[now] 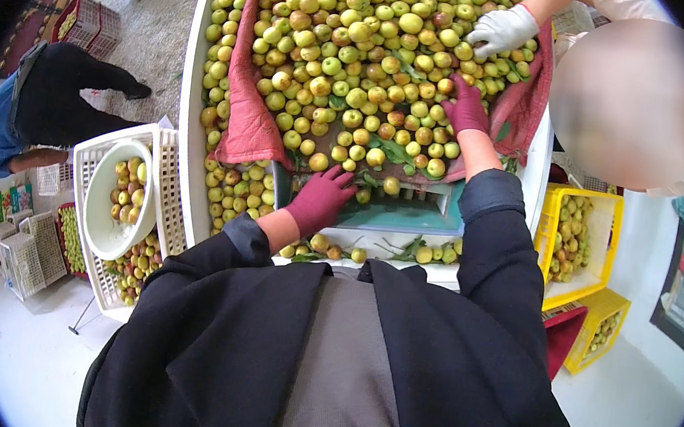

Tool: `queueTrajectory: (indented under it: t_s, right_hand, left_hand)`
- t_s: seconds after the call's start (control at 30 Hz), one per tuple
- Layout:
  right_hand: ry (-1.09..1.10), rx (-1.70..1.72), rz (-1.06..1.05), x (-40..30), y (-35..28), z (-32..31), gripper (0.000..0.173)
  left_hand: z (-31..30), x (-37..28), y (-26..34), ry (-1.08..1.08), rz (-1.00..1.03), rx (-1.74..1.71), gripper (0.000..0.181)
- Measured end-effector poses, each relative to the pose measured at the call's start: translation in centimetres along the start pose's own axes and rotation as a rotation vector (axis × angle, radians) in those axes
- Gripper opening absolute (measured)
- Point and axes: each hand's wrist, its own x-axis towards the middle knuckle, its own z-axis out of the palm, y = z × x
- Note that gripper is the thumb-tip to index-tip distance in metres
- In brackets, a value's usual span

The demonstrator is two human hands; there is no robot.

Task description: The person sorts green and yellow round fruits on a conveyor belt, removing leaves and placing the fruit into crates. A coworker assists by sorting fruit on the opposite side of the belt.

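Note:
Green and reddish jujube-like fruits (354, 96) lie heaped over a large white-rimmed table, many on a red quilted cloth (243, 109). My left hand (321, 200), in a maroon glove, rests at the heap's near edge with fingers spread, beside a teal-edged opening (392, 212). My right hand (467, 106), also in a maroon glove, reaches into the fruits at the right; its fingertips touch some, and whether it grips one is unclear. Green leaves (393, 151) lie among the fruits between my hands. Two fruits sit at the opening's back edge.
A co-worker's white-gloved hand (504, 30) touches fruits just beyond my right hand. At left, a white crate (161, 182) holds fruits and a white basin (96, 200); another person (54, 96) bends behind it. Yellow crates (611, 242) with fruits stand at right.

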Motion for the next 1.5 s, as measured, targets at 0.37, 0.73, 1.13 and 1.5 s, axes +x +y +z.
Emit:
queueTrajectory:
  t_s: [0.37, 0.73, 1.13, 1.5]
  right_hand:
    - [-0.049, 0.614, 0.253, -2.0, -1.3, 0.3, 0.044]
    - [0.041, 1.326, 0.304, -10.5, -3.3, 3.6, 0.027]
    - [-0.051, 0.075, 0.027, -11.0, 0.7, 6.0, 0.075]
    - [0.019, 0.372, -0.213, -19.5, -2.7, 8.4, 0.073]
  left_hand:
    - [-4.2, 4.9, -5.3, 0.355, -0.109, 0.098, 0.042]
    - [-4.9, 3.3, -4.0, 0.329, -0.124, -0.030, 0.040]
    - [-3.1, 7.1, -8.0, 0.406, -0.085, 0.234, 0.056]
    - [-1.2, 3.5, -1.4, 0.358, -0.051, -0.389, 0.048]
